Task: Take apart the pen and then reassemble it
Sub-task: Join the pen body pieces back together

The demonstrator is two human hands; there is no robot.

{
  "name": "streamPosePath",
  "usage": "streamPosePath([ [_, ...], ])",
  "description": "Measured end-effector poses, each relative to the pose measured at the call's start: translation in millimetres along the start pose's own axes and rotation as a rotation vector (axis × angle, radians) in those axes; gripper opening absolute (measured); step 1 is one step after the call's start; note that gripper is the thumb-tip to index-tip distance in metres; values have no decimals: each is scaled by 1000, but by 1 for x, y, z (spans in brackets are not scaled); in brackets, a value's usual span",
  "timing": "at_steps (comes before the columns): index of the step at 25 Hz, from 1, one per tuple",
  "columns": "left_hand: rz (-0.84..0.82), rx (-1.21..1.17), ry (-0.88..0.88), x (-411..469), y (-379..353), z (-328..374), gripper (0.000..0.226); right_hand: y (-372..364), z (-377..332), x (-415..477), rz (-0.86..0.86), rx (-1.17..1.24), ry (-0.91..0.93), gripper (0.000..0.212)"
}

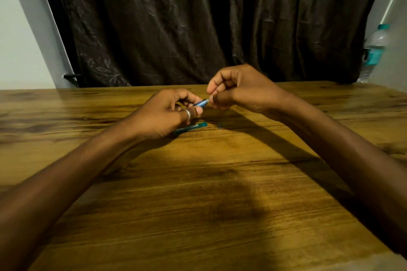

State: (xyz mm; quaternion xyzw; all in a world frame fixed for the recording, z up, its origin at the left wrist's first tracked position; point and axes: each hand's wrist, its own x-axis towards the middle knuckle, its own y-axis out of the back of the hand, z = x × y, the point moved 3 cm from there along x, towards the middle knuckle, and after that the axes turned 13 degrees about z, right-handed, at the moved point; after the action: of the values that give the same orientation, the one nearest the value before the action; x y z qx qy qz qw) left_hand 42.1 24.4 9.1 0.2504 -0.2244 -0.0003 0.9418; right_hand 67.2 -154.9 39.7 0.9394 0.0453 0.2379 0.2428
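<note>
Nearest, two bare forearms reach forward over the wooden desk (198, 215). Beyond them, a teal pen part (191, 127) lies flat on the desk, partly hidden under the left hand (164, 114), which wears a ring (187, 114). That hand's grip is closed on a short blue pen piece (201, 102), held above the desk and pointing toward the right hand (240, 90). The right hand's grip is pinched closed at the tip of the blue piece; what it holds is too small to tell. Farther back hangs a dark curtain (198, 17), and a plastic water bottle (373, 53) stands at the desk's far right corner.
</note>
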Motion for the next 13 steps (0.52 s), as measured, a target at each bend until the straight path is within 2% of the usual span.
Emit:
streamPosePath([
  [13, -3, -22, 28, 0, 1, -1, 19, -2, -1, -2, 42, 81, -42, 18],
])
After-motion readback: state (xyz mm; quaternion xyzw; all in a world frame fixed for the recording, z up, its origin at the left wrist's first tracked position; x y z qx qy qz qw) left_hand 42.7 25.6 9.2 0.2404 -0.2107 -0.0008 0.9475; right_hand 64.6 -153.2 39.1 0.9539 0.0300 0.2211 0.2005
